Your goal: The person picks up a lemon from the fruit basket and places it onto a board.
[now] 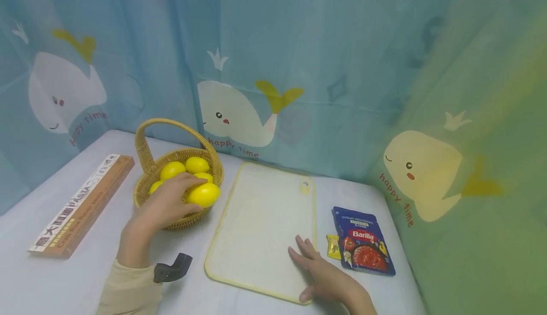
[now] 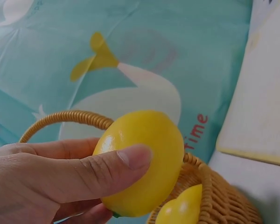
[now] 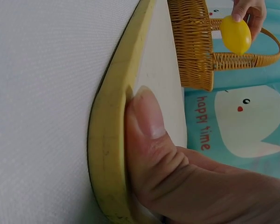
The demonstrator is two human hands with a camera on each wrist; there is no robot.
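My left hand grips a yellow lemon over the near right side of a wicker basket. In the left wrist view the thumb lies across the front of the held lemon, with fingers behind it. Several more lemons lie inside the basket, partly hidden by the hand. To the right is a white cutting board with a yellow rim. My right hand rests on its near right corner, fingers spread. The right wrist view shows that thumb against the board's rim.
A long pasta box lies left of the basket. Right of the board are a small yellow packet and a blue Barilla sauce pouch. A whale-print curtain hangs behind the white table. The basket's arched handle stands upright.
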